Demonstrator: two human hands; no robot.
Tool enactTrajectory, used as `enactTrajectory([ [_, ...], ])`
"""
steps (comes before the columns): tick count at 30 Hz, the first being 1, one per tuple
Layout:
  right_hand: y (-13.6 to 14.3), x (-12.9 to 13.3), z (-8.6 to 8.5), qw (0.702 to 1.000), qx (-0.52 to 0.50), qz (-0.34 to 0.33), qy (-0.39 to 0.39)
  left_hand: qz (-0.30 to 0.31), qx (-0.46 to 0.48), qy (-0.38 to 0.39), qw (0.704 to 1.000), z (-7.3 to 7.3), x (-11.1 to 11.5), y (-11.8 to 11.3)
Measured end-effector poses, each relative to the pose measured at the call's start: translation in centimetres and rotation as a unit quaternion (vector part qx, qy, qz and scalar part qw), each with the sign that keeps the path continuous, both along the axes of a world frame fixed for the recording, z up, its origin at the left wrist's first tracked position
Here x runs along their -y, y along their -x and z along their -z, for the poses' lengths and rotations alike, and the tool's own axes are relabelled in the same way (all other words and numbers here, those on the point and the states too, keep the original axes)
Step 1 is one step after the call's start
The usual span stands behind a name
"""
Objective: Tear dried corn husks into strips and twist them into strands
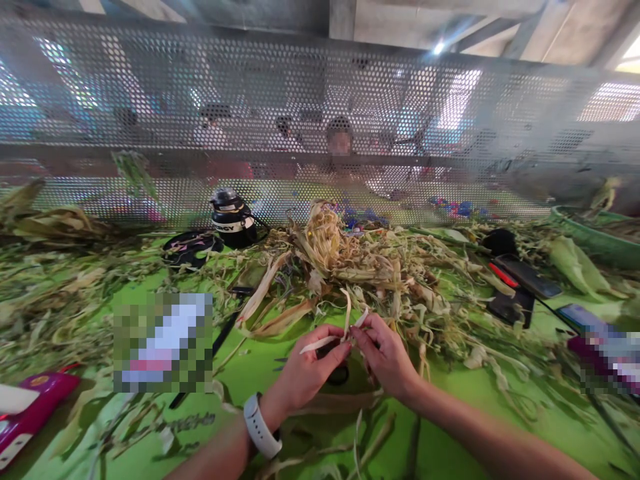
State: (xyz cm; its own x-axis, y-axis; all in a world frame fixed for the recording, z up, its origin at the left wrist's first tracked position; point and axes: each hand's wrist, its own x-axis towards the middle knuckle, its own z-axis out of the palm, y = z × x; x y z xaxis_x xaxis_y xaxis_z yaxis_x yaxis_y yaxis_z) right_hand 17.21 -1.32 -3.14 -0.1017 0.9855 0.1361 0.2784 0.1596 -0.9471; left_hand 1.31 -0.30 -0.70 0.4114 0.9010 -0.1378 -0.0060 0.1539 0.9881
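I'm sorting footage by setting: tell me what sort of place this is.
Probably a shared craft workroom: dry, husk-like strips lie heaped on a green table, and a perforated metal screen stands behind them, with people visible beyond.

black flask [234,223]: 1 | my hands [303,375] [387,351]: 2, nearer me than flask | my white wristband [259,427]: 1 | husk heap [325,250]: 1, right of flask | green basin [583,231]: 1, farther right

The husk strip [316,344] is cream, the tabletop [445,433] bright green (the watchband [261,428] white).
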Motion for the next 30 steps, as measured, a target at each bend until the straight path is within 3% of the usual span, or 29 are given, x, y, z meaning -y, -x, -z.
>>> enactTrajectory([
  [4, -0.2, -0.1, -0.1, 1.0, -0.015, -0.014, 0.016, -0.021, 0.015, 0.02, 0.999, 0.5, -0.4, 0.2],
  [9, -0.5, -0.5, -0.6, 0.99, 0.092, -0.036, -0.096, -0.04, 0.027, 0.018, 0.999, 0.8, -0.6, 0.3],
  [19, -1.0, -0.4, -1.5, 0.956, 0.17, 0.017, -0.237, -0.024, 0.021, 0.03, 0.999, 0.6, -0.8, 0.3],
  [23, -3.1, -1.7, -2.8, 0.938, 0.189, 0.087, -0.277, -0.041, 0.025, 0.06, 0.997, 0.6, -0.9, 0.3],
  [27, -6.0, -3.6, -4.1, 0.94, 0.132, 0.213, -0.231, -0.033, 0.023, 0.06, 0.997, 0.6, -1.0, 0.4],
  [30, -6.5, -3.9, -4.4, 0.963, 0.103, 0.182, -0.172, -0.029, 0.026, 0.066, 0.997, 0.6, -1.1, 0.5],
])
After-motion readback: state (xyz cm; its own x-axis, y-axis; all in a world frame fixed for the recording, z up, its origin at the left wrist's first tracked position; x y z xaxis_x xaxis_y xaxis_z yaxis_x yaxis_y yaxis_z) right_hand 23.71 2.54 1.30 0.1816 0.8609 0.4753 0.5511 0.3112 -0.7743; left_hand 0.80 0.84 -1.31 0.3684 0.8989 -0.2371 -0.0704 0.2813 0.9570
